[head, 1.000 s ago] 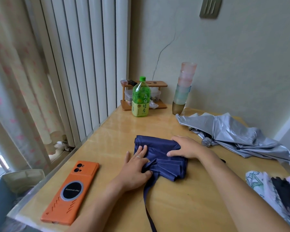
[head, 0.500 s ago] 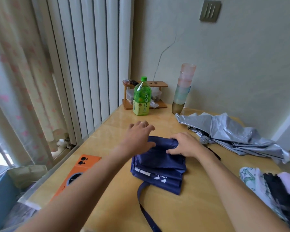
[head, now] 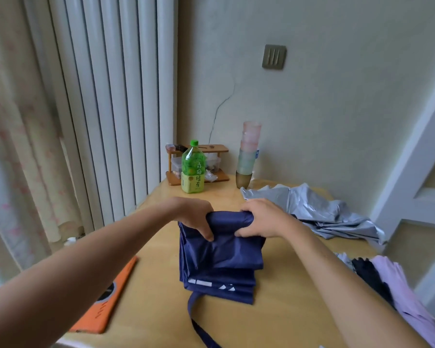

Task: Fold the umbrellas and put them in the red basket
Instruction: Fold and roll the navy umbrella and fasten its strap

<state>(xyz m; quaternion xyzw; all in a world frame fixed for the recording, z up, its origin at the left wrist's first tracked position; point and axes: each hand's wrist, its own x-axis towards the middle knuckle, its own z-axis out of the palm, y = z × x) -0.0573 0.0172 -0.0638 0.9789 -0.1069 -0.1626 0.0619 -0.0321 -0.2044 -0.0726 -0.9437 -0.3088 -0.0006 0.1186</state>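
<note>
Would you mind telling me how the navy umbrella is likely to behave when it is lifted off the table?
Probably floppy: the navy umbrella creases where the left hand and right hand grip it. Its layered folds may slip apart, and the loose strap would likely dangle.

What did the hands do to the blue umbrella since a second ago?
Both hands lay flat on the navy umbrella. Now the left hand and right hand have moved to its far end and grip it, lifting that end off the table. The silver umbrella, green tea bottle and orange phone stayed put.
</note>
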